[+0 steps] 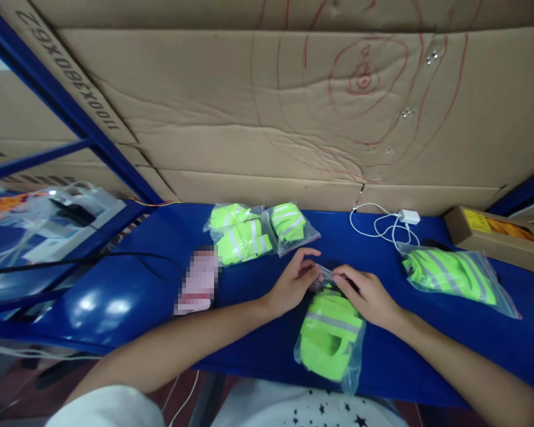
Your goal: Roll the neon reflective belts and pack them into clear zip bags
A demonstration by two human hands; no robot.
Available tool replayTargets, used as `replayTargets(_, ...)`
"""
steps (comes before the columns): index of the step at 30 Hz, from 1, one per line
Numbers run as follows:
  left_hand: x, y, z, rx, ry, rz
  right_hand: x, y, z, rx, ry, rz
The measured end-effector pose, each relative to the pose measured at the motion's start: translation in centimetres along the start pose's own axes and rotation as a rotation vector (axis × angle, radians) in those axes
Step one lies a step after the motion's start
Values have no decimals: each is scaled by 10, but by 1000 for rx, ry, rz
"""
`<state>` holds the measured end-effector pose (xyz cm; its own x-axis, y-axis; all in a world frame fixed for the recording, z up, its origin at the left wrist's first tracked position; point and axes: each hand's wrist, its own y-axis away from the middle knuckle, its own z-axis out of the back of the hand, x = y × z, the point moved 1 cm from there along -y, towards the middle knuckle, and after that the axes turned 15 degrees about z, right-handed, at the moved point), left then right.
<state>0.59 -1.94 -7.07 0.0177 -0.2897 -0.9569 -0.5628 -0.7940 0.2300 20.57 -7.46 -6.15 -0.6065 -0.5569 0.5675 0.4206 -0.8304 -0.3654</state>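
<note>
A clear plastic bag (330, 338) holding a folded neon-green reflective vest lies at the near edge of the blue table (258, 284). My left hand (293, 281) and my right hand (367, 295) meet at the bag's far, open end. Both pinch the plastic rim between thumb and fingers, left hand on the left side, right hand on the right. The bag's bottom hangs slightly over the table's front edge.
Two or three bagged green vests (249, 234) lie at the back centre, another bagged vest (458, 274) at the right. A white charger with cable (394, 224), a cardboard box (493, 236), a blurred pink item (199, 281) and a cardboard wall (293, 107) surround the work area.
</note>
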Motion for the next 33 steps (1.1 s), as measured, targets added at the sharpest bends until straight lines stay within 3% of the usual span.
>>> replayTargets(3,2,0,0,3,-16,-9,1,1,1,16,-35,6)
replayTargets(6,2,0,0,-16,-59,-37,4,1,3,-58,-127,-16)
replayTargets(10,-5,8,2,-176,-129,-176,7,-1,6,-311,-226,-144)
replayTargets(13,-12,24,2,-237,-292,-367,8,-3,11,-521,-285,-229)
replayTargets(17,-15,47,-7,-148,-810,-725,12,-6,18,-656,-471,-273)
replayTargets(21,-12,53,-12,37,-883,-894,20,-6,19,-669,-685,-270)
replayTargets(23,-12,50,-10,-22,-825,-875,26,-4,17,-625,-652,-251)
replayTargets(27,-14,42,-5,-314,-749,-712,37,6,10,-507,-381,-128)
replayTargets(29,-14,39,-5,-308,-736,-605,39,10,7,-434,-195,-66)
replayTargets(33,-13,35,-7,-160,-668,-431,37,10,6,-324,-34,52)
